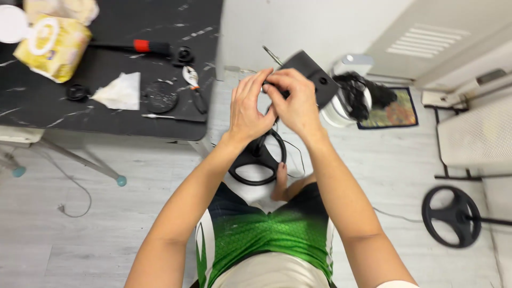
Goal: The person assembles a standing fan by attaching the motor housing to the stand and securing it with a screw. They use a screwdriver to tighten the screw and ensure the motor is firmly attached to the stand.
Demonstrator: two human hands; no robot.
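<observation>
Both my hands are raised in front of me around a flat black device (312, 74) with a thin metal rod sticking out at its upper left. My left hand (249, 109) has its fingers curled against the device's near edge. My right hand (294, 101) grips the same edge from the right, fingers pinched on a small black part. Below my hands a black round wheel-shaped base (258, 160) rests by my foot, with a thin cable trailing from it.
A black marble-look table (106, 106) at left carries pliers (194, 88), a red-handled tool (144, 47), a round black disc (161, 96), a tissue (120, 92) and a yellow packet (53, 45). A white bin (349, 93), a mat (394, 109), a rack (472, 133) and another black wheel base (452, 216) stand on the floor.
</observation>
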